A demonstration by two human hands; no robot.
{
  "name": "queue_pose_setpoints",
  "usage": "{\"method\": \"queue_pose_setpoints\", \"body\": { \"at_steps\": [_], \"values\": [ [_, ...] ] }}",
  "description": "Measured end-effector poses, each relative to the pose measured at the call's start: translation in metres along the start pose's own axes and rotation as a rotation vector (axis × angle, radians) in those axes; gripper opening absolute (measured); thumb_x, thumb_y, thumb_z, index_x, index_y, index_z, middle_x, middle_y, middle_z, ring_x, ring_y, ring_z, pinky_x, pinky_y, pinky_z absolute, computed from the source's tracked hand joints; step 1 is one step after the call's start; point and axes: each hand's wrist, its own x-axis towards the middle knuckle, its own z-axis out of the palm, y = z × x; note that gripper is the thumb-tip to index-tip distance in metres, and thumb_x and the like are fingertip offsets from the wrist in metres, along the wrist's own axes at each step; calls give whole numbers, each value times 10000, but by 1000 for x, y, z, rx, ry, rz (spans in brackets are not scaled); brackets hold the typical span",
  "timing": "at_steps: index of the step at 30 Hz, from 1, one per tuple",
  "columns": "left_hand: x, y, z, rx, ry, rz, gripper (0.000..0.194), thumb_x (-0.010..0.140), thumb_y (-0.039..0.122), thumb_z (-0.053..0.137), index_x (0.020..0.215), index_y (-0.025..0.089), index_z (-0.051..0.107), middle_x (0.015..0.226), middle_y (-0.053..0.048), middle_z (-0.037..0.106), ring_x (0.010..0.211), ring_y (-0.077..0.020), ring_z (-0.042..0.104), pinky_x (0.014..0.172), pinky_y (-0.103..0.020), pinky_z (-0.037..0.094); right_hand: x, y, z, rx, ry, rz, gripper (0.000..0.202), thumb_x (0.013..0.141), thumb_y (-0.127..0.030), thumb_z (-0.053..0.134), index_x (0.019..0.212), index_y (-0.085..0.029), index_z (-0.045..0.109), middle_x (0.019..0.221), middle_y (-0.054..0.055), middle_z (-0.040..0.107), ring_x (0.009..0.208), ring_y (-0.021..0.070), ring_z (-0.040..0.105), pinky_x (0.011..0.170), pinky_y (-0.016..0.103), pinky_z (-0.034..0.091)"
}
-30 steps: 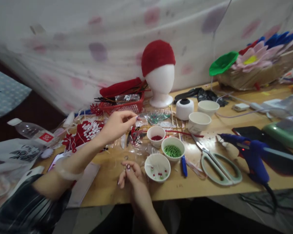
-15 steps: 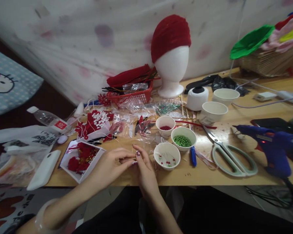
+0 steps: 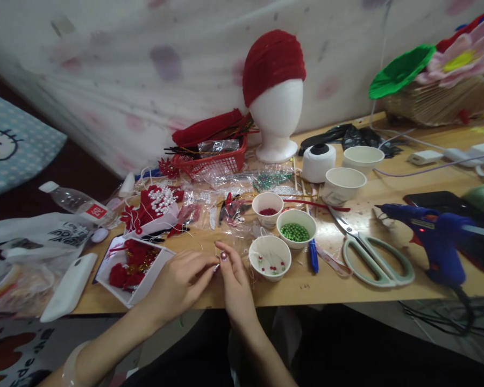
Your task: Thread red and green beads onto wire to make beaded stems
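My left hand (image 3: 185, 279) and my right hand (image 3: 237, 285) meet at the fingertips near the table's front edge. Each is pinched closed, and what lies between the fingers is too small to make out. Just right of them stands a paper cup (image 3: 270, 258) with thin wires bearing red and green beads. Behind it are a cup of green beads (image 3: 294, 232) and a cup of dark red beads (image 3: 268, 210). To the left of my hands sits a white box (image 3: 155, 271) holding red and gold decorations.
Scissors (image 3: 378, 260) and a blue glue gun (image 3: 431, 231) lie right, near a blue marker (image 3: 313, 257). A foam head (image 3: 277, 115) with a red cap and a red basket (image 3: 218, 163) stand behind. A white phone (image 3: 69, 287) and bottle (image 3: 75, 198) are left.
The view has shifted slightly, so the table items sit a little further left. My left hand's fingers have drawn slightly back from my right fingertips, and both hands stay close together.
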Motion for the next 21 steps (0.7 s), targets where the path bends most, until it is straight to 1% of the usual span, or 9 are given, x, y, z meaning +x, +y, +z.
{"method": "queue_pose_setpoints", "body": {
  "at_steps": [2,4,7,10,12,14,17,19,21],
  "values": [
    [1,1,-1,45,-26,-16,144,929,159,499,957,180,638,854,-53,734,770,-184,678,708,-310,536,0,0,1,6,-3,-1,292,894,-422,608,1123,-256,679,1237,24,681,1207,196,572,1047,313,395],
    [2,2,-2,113,-61,-31,143,926,179,465,903,184,606,783,-47,698,710,-189,651,657,-312,522,0,1,2,16,-11,2,276,894,-403,608,1114,-251,673,1170,24,702,1102,186,630,972,295,451],
    [5,0,-7,226,-49,-31,167,896,182,405,773,209,514,680,-32,614,632,-191,596,591,-310,486,0,1,5,40,-41,8,257,899,-384,589,1100,-236,648,910,9,732,826,168,689,789,285,516],
    [11,-4,-19,297,9,-39,202,867,168,342,701,235,436,621,-22,542,594,-198,537,569,-323,442,0,2,8,70,-79,3,243,920,-401,535,1065,-218,601,628,-44,647,595,151,632,641,274,496],
    [18,-6,-32,313,18,-98,213,868,183,333,686,240,429,611,-19,532,588,-200,519,566,-330,416,-1,3,9,81,-90,-1,237,925,-408,523,1043,-210,575,562,-69,585,540,136,572,603,260,462],
    [25,-7,-46,294,44,-189,229,884,228,345,673,244,430,584,-2,512,557,-188,493,542,-320,377,-2,3,9,83,-92,-4,234,921,-405,528,1038,-206,563,555,-81,550,528,125,524,589,250,432],
    [40,-4,-63,181,104,-297,281,927,302,338,666,246,430,563,19,501,530,-165,473,537,-311,347,-2,3,8,83,-91,-7,216,917,-397,528,1013,-206,557,557,-90,513,534,119,484,585,244,405],
    [53,2,-68,52,126,-320,308,952,322,335,668,242,426,580,22,516,548,-154,491,562,-309,367,-2,3,8,84,-89,-13,203,918,-394,518,997,-209,548,556,-93,506,534,117,472,590,245,401],
    [70,12,-66,-81,92,-275,291,962,309,367,698,229,458,612,28,527,575,-143,507,583,-295,391,-2,2,8,85,-89,-18,200,921,-394,502,993,-211,538,554,-92,520,525,117,473,592,251,408]
  ]
}}
